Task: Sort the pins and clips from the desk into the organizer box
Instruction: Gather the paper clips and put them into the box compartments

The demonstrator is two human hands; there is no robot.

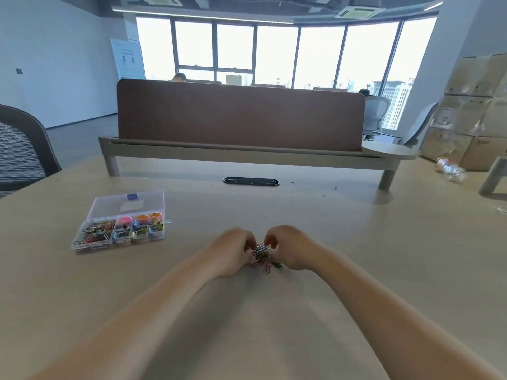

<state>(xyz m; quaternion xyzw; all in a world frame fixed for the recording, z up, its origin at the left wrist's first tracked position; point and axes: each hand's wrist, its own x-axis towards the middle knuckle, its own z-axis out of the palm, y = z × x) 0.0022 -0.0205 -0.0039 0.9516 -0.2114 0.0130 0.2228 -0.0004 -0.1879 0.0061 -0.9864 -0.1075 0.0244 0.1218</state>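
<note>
My left hand (233, 250) and right hand (291, 248) curl round the clips (264, 255); I'd bunch them snugly before lifting to the box (109, 207).

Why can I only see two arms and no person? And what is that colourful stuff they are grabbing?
The camera sits on the person's head and looks forward and down, so only their arms show. The left hand and the right hand curl their fingers round a little heap of colourful paper clips on the desk. Off to the left lies a clear organizer box with its lid open. Its compartments already hold clips and other bright pieces.
</note>
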